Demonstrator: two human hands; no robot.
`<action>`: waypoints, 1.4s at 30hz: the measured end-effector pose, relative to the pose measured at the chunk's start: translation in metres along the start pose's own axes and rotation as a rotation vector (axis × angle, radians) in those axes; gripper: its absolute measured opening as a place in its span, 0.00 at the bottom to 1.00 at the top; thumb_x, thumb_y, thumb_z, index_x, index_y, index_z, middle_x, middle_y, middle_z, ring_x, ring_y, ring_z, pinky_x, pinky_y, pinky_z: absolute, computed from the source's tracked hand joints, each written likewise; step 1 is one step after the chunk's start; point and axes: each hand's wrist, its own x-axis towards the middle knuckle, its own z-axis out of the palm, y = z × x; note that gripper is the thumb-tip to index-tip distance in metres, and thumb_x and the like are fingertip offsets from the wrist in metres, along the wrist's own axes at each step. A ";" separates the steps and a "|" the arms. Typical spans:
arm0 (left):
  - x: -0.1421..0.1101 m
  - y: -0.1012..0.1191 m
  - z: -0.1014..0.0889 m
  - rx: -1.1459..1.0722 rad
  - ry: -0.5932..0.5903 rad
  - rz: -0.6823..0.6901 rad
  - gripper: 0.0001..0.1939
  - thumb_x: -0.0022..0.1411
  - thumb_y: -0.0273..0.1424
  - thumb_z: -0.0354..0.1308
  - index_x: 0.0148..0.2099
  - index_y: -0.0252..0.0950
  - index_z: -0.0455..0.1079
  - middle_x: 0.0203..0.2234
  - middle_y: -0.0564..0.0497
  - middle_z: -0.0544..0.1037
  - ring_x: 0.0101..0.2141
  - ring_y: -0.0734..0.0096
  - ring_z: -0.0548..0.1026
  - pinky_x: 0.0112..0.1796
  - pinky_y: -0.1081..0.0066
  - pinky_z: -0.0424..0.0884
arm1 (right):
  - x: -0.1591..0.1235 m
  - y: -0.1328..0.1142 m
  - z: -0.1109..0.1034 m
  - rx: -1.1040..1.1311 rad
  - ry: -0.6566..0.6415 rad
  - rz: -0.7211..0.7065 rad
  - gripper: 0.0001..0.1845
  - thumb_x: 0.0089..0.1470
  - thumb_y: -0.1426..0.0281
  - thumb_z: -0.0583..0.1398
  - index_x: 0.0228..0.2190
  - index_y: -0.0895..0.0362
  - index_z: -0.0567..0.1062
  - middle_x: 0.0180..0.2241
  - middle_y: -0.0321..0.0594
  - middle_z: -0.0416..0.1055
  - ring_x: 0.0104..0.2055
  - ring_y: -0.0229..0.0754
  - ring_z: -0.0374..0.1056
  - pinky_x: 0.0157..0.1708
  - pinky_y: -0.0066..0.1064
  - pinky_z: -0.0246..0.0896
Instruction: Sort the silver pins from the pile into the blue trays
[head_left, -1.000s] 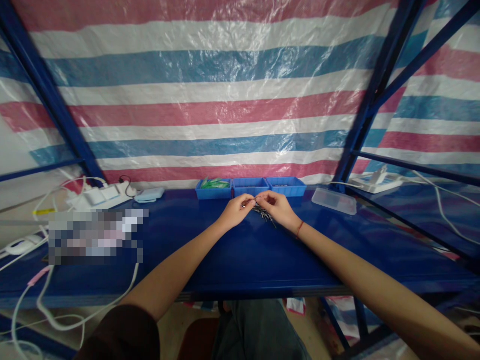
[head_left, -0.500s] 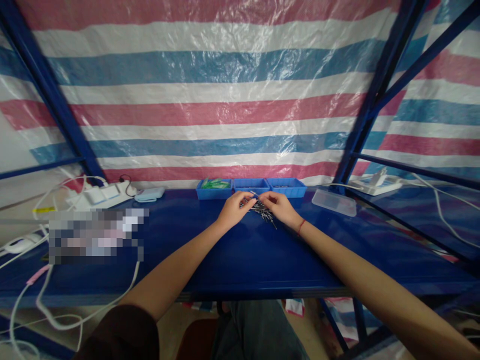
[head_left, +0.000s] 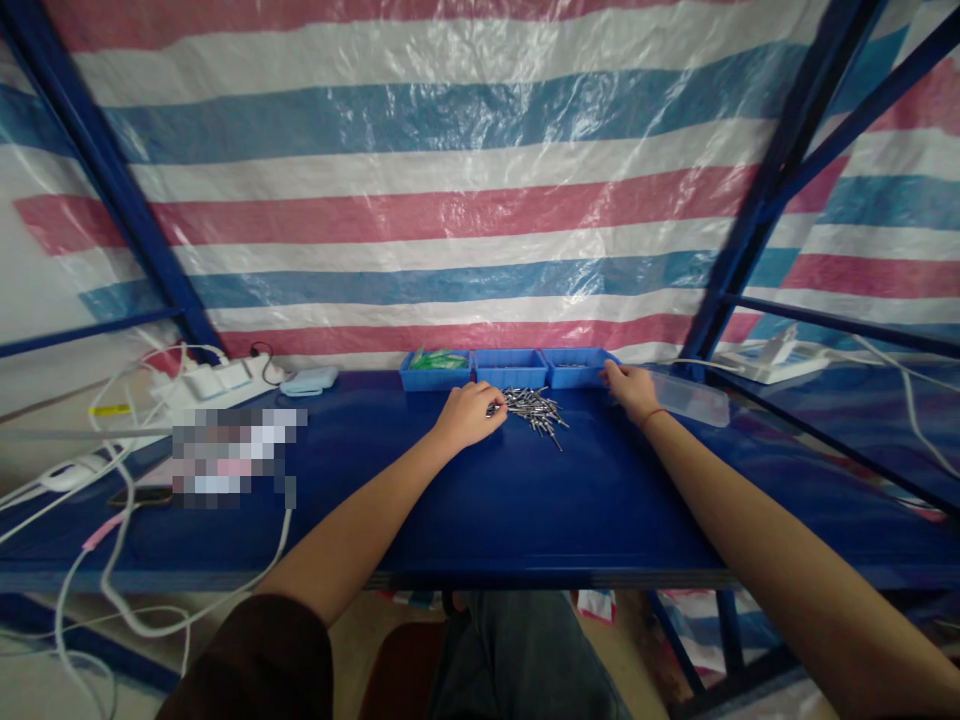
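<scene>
A loose pile of thin metal rods, silver and dark, lies on the blue tabletop. My left hand is at its left edge, fingers curled around and over a few rods; what it grips is hidden. My right hand is by the right corner of the right-hand blue bin, its fingers drawn together; I cannot make out anything between them. Small pieces lie in that bin. Beside it stand a middle blue bin and a left blue bin holding green items.
A clear plastic lid lies right of my right hand. Power strips with cables are at the left, with a light blue case nearby. Another white power strip is at the right. Blue metal posts frame the table.
My right hand has left the spot over the pile beside my left hand and moved right to the right-hand bin. My left hand stays at the pile. The view has shifted slightly.
</scene>
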 end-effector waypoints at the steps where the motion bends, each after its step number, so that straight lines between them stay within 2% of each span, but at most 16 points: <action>1: 0.000 -0.002 -0.001 0.009 -0.020 -0.016 0.08 0.57 0.33 0.53 0.35 0.38 0.72 0.36 0.49 0.75 0.38 0.63 0.71 0.41 0.65 0.64 | -0.002 -0.004 -0.001 -0.007 0.011 0.068 0.26 0.55 0.59 0.45 0.23 0.60 0.74 0.20 0.47 0.70 0.21 0.43 0.64 0.26 0.35 0.56; 3: 0.000 -0.007 -0.003 0.014 -0.080 -0.043 0.07 0.55 0.33 0.54 0.35 0.39 0.73 0.37 0.49 0.75 0.39 0.62 0.71 0.41 0.64 0.64 | -0.006 -0.016 -0.001 -0.019 0.045 0.206 0.24 0.54 0.59 0.47 0.25 0.61 0.75 0.24 0.47 0.72 0.23 0.42 0.65 0.27 0.34 0.56; 4: -0.001 -0.010 -0.003 0.011 -0.113 -0.049 0.07 0.55 0.34 0.55 0.34 0.39 0.73 0.37 0.49 0.75 0.40 0.62 0.70 0.41 0.64 0.64 | -0.009 -0.022 -0.001 -0.020 0.033 0.214 0.23 0.53 0.59 0.48 0.26 0.61 0.76 0.24 0.47 0.73 0.23 0.41 0.65 0.28 0.34 0.56; 7: -0.001 -0.014 -0.003 -0.002 -0.172 -0.043 0.08 0.57 0.34 0.53 0.35 0.40 0.73 0.38 0.50 0.74 0.40 0.63 0.70 0.41 0.65 0.64 | -0.018 -0.044 0.003 -0.024 -0.031 0.139 0.20 0.52 0.60 0.51 0.24 0.60 0.76 0.23 0.43 0.72 0.24 0.41 0.65 0.27 0.32 0.55; 9: -0.002 -0.014 -0.001 0.004 -0.177 -0.031 0.08 0.59 0.33 0.52 0.34 0.40 0.73 0.38 0.49 0.74 0.40 0.63 0.70 0.40 0.65 0.64 | -0.026 -0.058 0.006 -0.044 -0.093 0.025 0.20 0.52 0.59 0.51 0.22 0.59 0.75 0.20 0.40 0.70 0.24 0.40 0.64 0.26 0.31 0.53; 12: -0.001 -0.012 0.002 0.016 -0.147 -0.028 0.09 0.60 0.34 0.51 0.35 0.39 0.72 0.38 0.49 0.74 0.40 0.63 0.70 0.41 0.64 0.63 | -0.039 -0.079 0.011 -0.064 -0.214 -0.185 0.22 0.54 0.59 0.50 0.20 0.58 0.74 0.17 0.37 0.67 0.22 0.38 0.61 0.23 0.29 0.51; 14: 0.001 -0.009 0.004 -0.045 -0.103 -0.041 0.10 0.61 0.34 0.50 0.36 0.39 0.71 0.36 0.49 0.74 0.39 0.65 0.70 0.41 0.66 0.64 | -0.047 -0.092 0.016 -0.022 -0.261 -0.261 0.19 0.53 0.61 0.51 0.21 0.58 0.74 0.19 0.36 0.69 0.23 0.38 0.63 0.24 0.29 0.53; 18: 0.006 -0.006 0.009 -0.353 -0.005 -0.063 0.10 0.62 0.33 0.47 0.37 0.36 0.68 0.32 0.51 0.74 0.35 0.71 0.71 0.38 0.72 0.66 | -0.059 -0.111 0.028 0.133 -0.233 -0.225 0.10 0.47 0.66 0.57 0.28 0.58 0.75 0.25 0.37 0.73 0.26 0.38 0.66 0.29 0.30 0.59; 22: 0.008 -0.003 0.012 -0.564 -0.006 -0.089 0.10 0.62 0.35 0.48 0.38 0.35 0.67 0.32 0.52 0.74 0.33 0.72 0.72 0.38 0.73 0.67 | -0.063 -0.116 0.036 0.317 -0.237 -0.152 0.14 0.47 0.62 0.58 0.31 0.59 0.75 0.26 0.39 0.72 0.26 0.37 0.65 0.29 0.30 0.60; 30: 0.009 0.000 0.012 -0.698 -0.033 -0.073 0.11 0.61 0.36 0.49 0.38 0.33 0.67 0.32 0.51 0.74 0.34 0.72 0.71 0.39 0.72 0.66 | -0.063 -0.116 0.039 0.593 -0.317 -0.110 0.16 0.45 0.59 0.61 0.29 0.60 0.75 0.26 0.38 0.71 0.27 0.36 0.64 0.31 0.30 0.60; 34: 0.009 0.001 0.012 -0.715 -0.042 -0.079 0.11 0.61 0.36 0.50 0.38 0.33 0.67 0.32 0.50 0.74 0.33 0.72 0.71 0.38 0.72 0.66 | -0.064 -0.117 0.039 0.611 -0.309 -0.110 0.16 0.45 0.59 0.61 0.28 0.60 0.75 0.25 0.38 0.70 0.26 0.35 0.63 0.29 0.29 0.59; 38: 0.007 0.002 0.014 -0.702 -0.036 -0.081 0.14 0.59 0.38 0.52 0.42 0.34 0.67 0.34 0.50 0.74 0.32 0.73 0.70 0.37 0.72 0.66 | -0.065 -0.118 0.038 0.566 -0.276 -0.153 0.14 0.46 0.60 0.61 0.28 0.60 0.75 0.25 0.38 0.70 0.27 0.36 0.63 0.30 0.29 0.59; 42: 0.007 0.001 0.014 -0.620 -0.005 -0.025 0.12 0.59 0.37 0.53 0.38 0.35 0.69 0.33 0.51 0.74 0.32 0.73 0.70 0.36 0.72 0.66 | -0.066 -0.119 0.037 0.506 -0.245 -0.224 0.13 0.48 0.61 0.59 0.29 0.59 0.75 0.25 0.38 0.69 0.26 0.36 0.62 0.29 0.29 0.59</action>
